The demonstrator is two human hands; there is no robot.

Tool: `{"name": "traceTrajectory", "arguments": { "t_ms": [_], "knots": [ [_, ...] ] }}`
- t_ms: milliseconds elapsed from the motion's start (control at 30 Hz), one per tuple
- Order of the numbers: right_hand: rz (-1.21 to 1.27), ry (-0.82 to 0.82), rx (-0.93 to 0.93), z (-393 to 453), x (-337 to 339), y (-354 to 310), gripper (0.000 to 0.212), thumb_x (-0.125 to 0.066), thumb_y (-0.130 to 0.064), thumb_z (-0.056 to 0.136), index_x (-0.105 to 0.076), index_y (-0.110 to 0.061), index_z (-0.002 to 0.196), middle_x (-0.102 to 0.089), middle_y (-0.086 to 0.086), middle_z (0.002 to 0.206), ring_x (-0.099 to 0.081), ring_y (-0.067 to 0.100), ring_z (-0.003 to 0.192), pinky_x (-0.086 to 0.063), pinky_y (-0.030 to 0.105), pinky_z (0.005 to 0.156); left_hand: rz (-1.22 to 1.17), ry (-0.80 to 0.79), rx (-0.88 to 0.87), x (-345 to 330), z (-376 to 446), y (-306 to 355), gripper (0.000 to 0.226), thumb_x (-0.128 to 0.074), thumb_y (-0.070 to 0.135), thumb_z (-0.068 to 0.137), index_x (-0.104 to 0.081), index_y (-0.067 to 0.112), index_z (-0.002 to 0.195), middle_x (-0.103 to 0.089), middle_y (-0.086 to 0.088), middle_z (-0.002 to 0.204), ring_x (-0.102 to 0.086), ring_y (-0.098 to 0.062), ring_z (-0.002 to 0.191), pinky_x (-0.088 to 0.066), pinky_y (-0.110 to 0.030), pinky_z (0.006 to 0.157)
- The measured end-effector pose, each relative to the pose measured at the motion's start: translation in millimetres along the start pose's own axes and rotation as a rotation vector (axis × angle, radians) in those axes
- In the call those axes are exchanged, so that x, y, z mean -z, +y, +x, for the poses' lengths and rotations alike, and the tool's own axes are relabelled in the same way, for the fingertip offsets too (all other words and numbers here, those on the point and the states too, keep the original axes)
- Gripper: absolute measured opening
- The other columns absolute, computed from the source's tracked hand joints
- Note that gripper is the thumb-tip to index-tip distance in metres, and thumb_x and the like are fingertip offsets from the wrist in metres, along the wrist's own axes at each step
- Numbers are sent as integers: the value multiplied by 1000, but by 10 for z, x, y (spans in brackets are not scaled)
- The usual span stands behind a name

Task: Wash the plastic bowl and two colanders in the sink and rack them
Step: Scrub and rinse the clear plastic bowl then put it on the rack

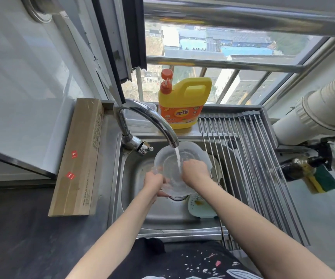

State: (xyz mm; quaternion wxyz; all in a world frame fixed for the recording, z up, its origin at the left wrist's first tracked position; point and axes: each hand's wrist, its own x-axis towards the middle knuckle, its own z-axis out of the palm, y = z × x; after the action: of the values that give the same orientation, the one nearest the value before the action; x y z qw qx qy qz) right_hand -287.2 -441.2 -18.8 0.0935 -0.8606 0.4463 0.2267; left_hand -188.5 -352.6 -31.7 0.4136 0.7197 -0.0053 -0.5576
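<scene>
A clear plastic bowl (167, 158) is held tilted over the steel sink (134, 200), under water running from the faucet (152, 117). My left hand (153, 181) grips the bowl's near-left rim. My right hand (194, 171) is inside the bowl, fingers pressed against its inner wall; its fingertips are hidden. A pale green colander (199, 207) lies in the sink at the lower right, with a yellow scrap in it. Part of a white item (215, 168) shows behind the bowl, under the rack.
A roll-up steel drying rack (249, 158) spans the sink's right side. A yellow detergent jug (184, 101) stands behind the sink on the sill. A long cardboard box (78, 158) lies left of the sink. A green-and-yellow sponge (321, 181) hangs at right.
</scene>
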Motion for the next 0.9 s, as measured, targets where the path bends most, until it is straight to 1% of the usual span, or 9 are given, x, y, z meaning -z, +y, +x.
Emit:
{"name": "traceTrajectory", "arguments": {
  "t_ms": [100, 233, 367, 433, 567, 633, 700, 800, 900],
  "knots": [
    [54, 65, -69, 84, 94, -65, 27, -44, -7, 94, -62, -4, 113, -66, 12, 113, -64, 28, 104, -51, 33, 76, -10, -122, 111, -45, -128, 20, 37, -37, -15, 78, -52, 2, 107, -59, -18, 94, -60, -37, 68, -54, -42, 37],
    [500, 82, -378, 151, 212, -174, 25, -51, -21, 91, -68, -4, 96, -70, 12, 97, -66, 28, 89, -47, 30, 64, -110, -206, 206, -128, -170, -58, 41, -37, -12, 79, -50, 2, 116, -59, -18, 94, -62, -35, 75, -56, -41, 42],
    [1407, -208, -517, 170, 233, -233, 24, -46, -11, 92, -62, 1, 78, -66, 10, 60, -62, 20, 49, -52, 23, 43, -124, -194, 160, -110, -77, -22, 33, -41, -6, 81, -55, 6, 108, -62, -18, 97, -64, -32, 74, -54, -36, 42],
    [1561, -295, -540, 123, 222, -298, 30, -43, -4, 91, -51, -5, 63, -52, 4, 38, -50, 16, 31, -38, 16, 30, -130, -242, 122, -131, -76, -3, 21, -49, 5, 88, -62, 10, 103, -67, -14, 96, -66, -27, 75, -55, -38, 45],
    [1241, -295, -367, 62, 119, -303, 29, -38, -10, 94, -53, -10, 69, -54, 9, 67, -52, 21, 56, -40, 24, 51, -142, -318, 107, -115, -100, 60, 34, -46, -2, 83, -60, 6, 113, -68, -11, 86, -66, -25, 73, -54, -34, 48],
    [902, -346, -205, 32, 43, -266, 30, -38, -15, 97, -61, 3, 102, -63, 23, 102, -62, 35, 91, -48, 35, 77, -121, -312, 101, -57, -62, 111, 49, -44, -5, 65, -55, 5, 112, -62, -12, 80, -60, -26, 67, -54, -33, 52],
    [723, -417, -85, -30, -59, -284, 40, -36, -21, 100, -54, 5, 125, -54, 26, 130, -52, 38, 119, -41, 39, 98, -75, -240, 93, -24, 35, 106, 49, -41, -4, 53, -48, 5, 100, -55, -11, 76, -54, -27, 62, -52, -37, 58],
    [387, -359, 145, -130, -106, -333, 55, -20, -37, 103, -54, -4, 129, -53, 21, 135, -50, 34, 124, -36, 37, 101, -51, -81, 71, -47, 61, 86, 39, -41, -10, 55, -53, 5, 89, -56, -14, 76, -57, -29, 67, -54, -42, 61],
    [82, -372, 162, -103, -123, -219, 41, -30, -29, 99, -58, -11, 124, -59, 12, 129, -54, 28, 118, -39, 37, 97, -10, 60, 42, -72, 2, 53, 33, -38, -7, 74, -53, 14, 94, -54, -10, 79, -55, -27, 63, -48, -28, 43]
  ]
}}
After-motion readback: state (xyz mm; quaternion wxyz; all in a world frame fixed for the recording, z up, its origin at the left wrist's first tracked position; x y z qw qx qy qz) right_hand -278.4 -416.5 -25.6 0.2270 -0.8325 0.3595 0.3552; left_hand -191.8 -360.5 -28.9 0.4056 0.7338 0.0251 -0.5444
